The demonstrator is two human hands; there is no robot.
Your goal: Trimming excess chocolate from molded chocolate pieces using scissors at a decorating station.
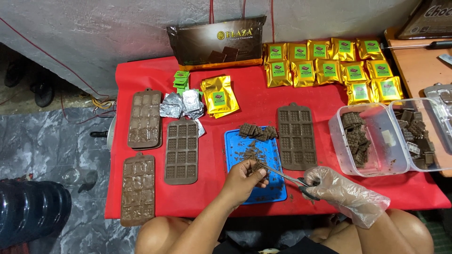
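Your left hand [242, 181] is bare and pinches a small chocolate piece [258, 167] between thumb and fingertips, held low over the blue tray [278, 190]. That placement lets trimmings fall into the tray rather than onto the red table cover [141, 75]; crumbs and offcuts already lie across the tray floor.

Your right hand [329, 186], inside a loose clear plastic glove, is clenched through the handles of the scissors [287, 178]. The blades point left and meet the held piece at its edge. I cannot tell whether the blades are parted or closed.

A small heap of chocolate squares [256, 130] sits at the tray's far edge, within easy reach of the left hand. A dark silicone mould [296, 136] lies just beside the tray on the right, cavities up and emptied. Three further moulds [181, 150] lie well to the left, clear of the cutting spot.

Two clear plastic tubs [376, 155] stand at the right, on the gloved hand's side, holding chocolate pieces. Gold pouches [329, 66] are ranked along the far edge, with foil wrappers [181, 104] and a large brown chocolate bag [216, 42] near them, all apart from the crumbs.
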